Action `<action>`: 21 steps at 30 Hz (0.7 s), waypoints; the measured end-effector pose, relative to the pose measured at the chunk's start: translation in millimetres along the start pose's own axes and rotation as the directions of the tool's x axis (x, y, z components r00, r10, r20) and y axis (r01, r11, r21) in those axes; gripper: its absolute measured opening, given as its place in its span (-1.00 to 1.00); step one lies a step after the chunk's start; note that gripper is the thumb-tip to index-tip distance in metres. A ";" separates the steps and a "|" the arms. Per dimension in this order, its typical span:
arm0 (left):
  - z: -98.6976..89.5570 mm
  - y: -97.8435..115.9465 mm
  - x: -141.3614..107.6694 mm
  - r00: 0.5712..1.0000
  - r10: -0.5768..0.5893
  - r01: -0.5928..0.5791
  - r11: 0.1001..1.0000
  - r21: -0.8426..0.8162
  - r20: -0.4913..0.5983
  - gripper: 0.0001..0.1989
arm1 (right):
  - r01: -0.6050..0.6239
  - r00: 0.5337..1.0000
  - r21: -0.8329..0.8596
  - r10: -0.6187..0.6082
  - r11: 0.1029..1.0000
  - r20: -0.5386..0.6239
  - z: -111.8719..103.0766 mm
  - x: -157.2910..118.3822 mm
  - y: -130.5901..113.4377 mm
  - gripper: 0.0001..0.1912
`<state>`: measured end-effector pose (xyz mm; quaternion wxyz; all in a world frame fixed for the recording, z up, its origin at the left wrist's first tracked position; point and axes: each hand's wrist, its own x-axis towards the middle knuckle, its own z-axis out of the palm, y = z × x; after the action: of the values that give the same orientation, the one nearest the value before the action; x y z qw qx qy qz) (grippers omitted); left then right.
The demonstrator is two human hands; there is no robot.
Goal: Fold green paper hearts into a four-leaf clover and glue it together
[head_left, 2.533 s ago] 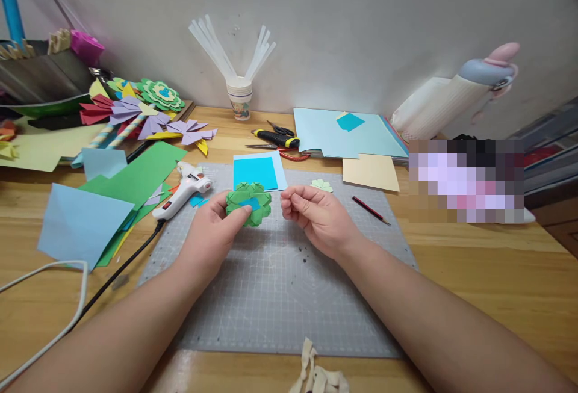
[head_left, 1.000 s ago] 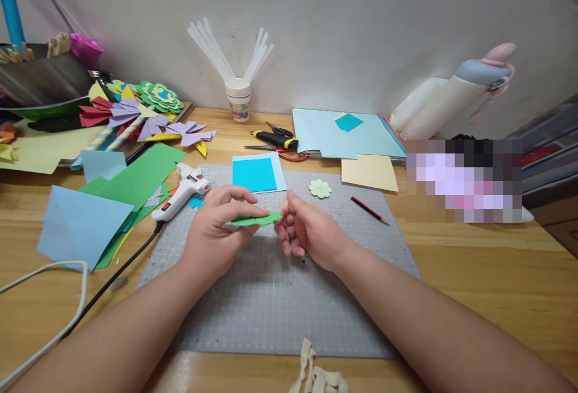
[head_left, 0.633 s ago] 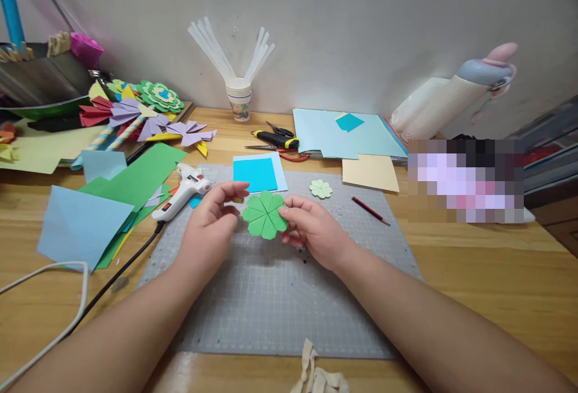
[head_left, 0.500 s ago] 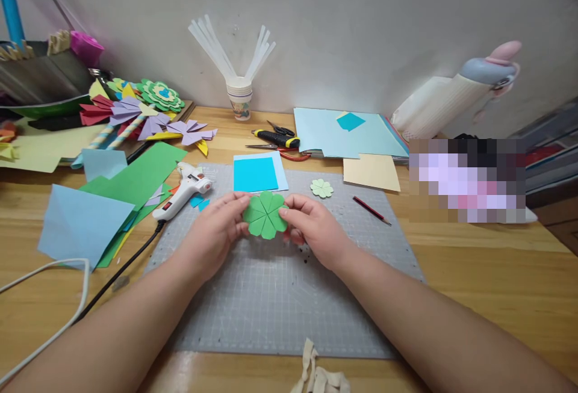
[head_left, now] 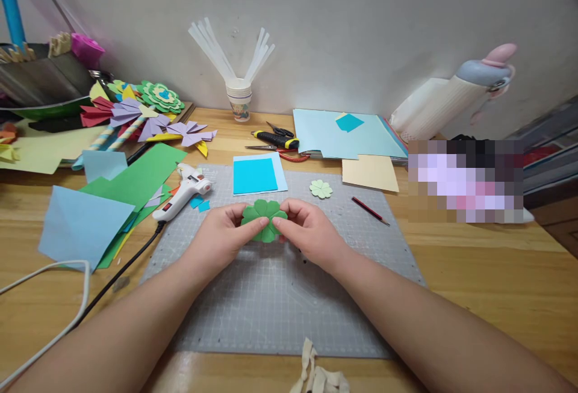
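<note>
Between both hands I hold a green paper flower (head_left: 263, 207) with rounded petals and crease lines, raised over the grey cutting mat (head_left: 289, 315). My left hand (head_left: 223, 229) pinches its left side, the thumb lying across the petals toward the centre. My right hand (head_left: 311, 230) grips the right side, its thumb also pressed near the middle. Most of the fingers behind the paper are hidden. Just beyond the hands lie a smaller pale green paper flower (head_left: 321, 189) and a bright blue paper square (head_left: 255, 176) on a lighter sheet.
A white glue gun (head_left: 183, 194) with a black cord lies left of the mat. A pencil (head_left: 370, 210) rests at right. Behind are a utility knife (head_left: 275, 139), scissors and paper cups (head_left: 239, 101) with white sticks. Coloured paper (head_left: 85, 221) covers the left side.
Both thumbs have slid inward from the flower's edges to its middle. The flower now tilts slightly, and the hands have come a little closer together.
</note>
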<state>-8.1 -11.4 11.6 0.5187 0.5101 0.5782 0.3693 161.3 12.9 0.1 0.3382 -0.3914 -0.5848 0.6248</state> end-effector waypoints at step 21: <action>-3.0 0.1 4.6 0.942 0.321 -0.302 0.670 0.678 0.103 -0.67 | -0.175 0.863 -0.862 -0.347 0.475 -0.366 -97.4 32.4 20.7 -0.66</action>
<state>-10.7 -6.6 11.2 0.2156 0.7514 0.5839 0.2189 233.1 85.0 -24.5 0.2601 -0.6226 -0.7317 0.0963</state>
